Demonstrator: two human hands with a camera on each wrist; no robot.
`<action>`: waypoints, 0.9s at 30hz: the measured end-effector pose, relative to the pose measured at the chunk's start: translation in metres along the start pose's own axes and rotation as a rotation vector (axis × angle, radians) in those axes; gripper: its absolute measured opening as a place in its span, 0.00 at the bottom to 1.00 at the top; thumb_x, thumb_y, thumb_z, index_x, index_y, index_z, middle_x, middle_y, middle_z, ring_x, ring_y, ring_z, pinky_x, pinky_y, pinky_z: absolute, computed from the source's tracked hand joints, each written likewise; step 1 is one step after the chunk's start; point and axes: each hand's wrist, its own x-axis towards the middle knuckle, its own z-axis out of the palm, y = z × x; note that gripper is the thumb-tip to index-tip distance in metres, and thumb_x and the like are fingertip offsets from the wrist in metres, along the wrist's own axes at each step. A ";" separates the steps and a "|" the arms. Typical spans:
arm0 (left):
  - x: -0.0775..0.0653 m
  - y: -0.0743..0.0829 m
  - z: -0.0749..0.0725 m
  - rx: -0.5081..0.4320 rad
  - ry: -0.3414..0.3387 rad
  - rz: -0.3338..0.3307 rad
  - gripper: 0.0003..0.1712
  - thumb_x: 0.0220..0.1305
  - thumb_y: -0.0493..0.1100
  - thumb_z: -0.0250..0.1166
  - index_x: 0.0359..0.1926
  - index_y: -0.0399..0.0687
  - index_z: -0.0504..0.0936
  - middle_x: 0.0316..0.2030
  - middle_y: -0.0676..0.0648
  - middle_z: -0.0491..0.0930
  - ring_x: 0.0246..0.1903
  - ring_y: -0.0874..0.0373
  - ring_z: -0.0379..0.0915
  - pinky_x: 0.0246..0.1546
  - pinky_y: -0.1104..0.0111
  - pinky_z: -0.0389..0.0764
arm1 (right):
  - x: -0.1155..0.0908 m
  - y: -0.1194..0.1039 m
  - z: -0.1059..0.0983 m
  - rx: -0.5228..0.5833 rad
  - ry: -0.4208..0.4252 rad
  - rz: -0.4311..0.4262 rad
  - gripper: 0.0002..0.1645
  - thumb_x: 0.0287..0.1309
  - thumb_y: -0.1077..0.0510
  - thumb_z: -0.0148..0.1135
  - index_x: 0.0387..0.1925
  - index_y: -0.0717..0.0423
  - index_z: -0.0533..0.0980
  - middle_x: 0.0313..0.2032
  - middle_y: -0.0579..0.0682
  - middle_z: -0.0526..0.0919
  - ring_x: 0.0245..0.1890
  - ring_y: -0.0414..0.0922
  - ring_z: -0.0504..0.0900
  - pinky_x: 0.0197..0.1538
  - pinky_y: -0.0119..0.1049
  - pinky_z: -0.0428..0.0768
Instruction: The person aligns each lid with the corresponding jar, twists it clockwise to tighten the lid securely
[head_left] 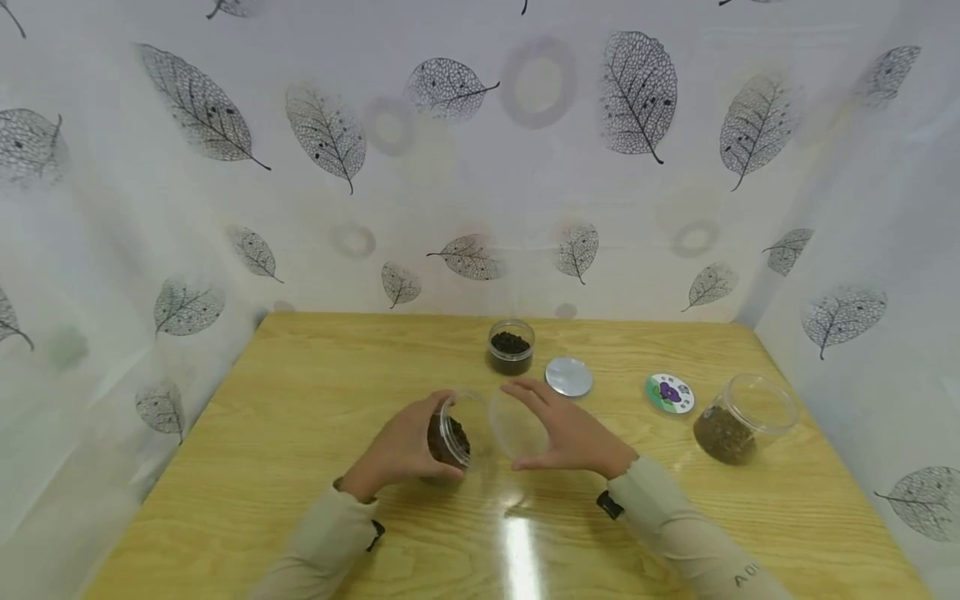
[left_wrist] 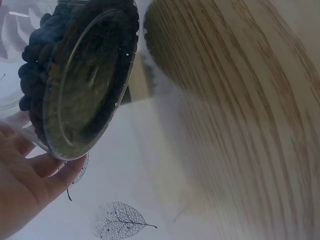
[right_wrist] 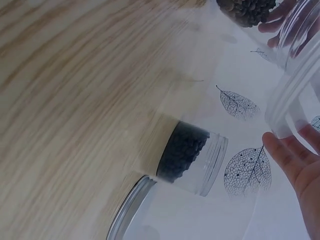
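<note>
My left hand [head_left: 405,442] grips a clear jar [head_left: 442,442] partly filled with dark, bean-like pieces. The jar is tilted, with its mouth facing right; the left wrist view shows its round base [left_wrist: 90,90] and the left hand [left_wrist: 30,185] around its side. Opposite the mouth, my right hand [head_left: 566,429] holds a clear round lid [head_left: 517,429] by its edge, thumb and fingers spread across it. In the right wrist view the lid [right_wrist: 285,107] stands close to the jar's ridged rim; whether they touch, I cannot tell.
Beyond the hands stands a small open jar [head_left: 511,354] of dark pieces, with a silver disc lid [head_left: 568,377] beside it. Farther right lie a round lid with a purple flower [head_left: 670,393] and a larger open jar [head_left: 727,433] of brown pieces. A leaf-patterned curtain [head_left: 480,183] borders the wooden table.
</note>
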 end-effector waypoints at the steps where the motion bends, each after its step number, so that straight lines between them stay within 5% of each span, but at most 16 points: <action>1: 0.001 0.000 0.001 0.001 -0.001 0.004 0.64 0.26 0.60 0.81 0.67 0.48 0.61 0.58 0.46 0.74 0.55 0.50 0.72 0.56 0.54 0.74 | 0.002 -0.001 0.000 -0.002 0.005 -0.009 0.61 0.41 0.26 0.64 0.71 0.49 0.54 0.66 0.53 0.62 0.64 0.51 0.66 0.61 0.48 0.72; 11: 0.007 0.009 0.004 0.017 -0.006 0.038 0.63 0.24 0.59 0.81 0.66 0.49 0.63 0.53 0.48 0.77 0.51 0.53 0.74 0.53 0.56 0.75 | 0.016 -0.011 0.003 0.014 0.010 -0.041 0.62 0.35 0.38 0.75 0.70 0.49 0.55 0.65 0.54 0.64 0.65 0.51 0.66 0.60 0.48 0.73; 27: 0.010 0.013 0.002 0.077 -0.027 0.043 0.65 0.24 0.61 0.80 0.66 0.45 0.63 0.54 0.45 0.77 0.51 0.51 0.74 0.53 0.56 0.75 | 0.021 -0.014 0.008 0.086 -0.023 -0.063 0.61 0.40 0.34 0.71 0.71 0.46 0.51 0.68 0.52 0.59 0.66 0.49 0.64 0.58 0.44 0.76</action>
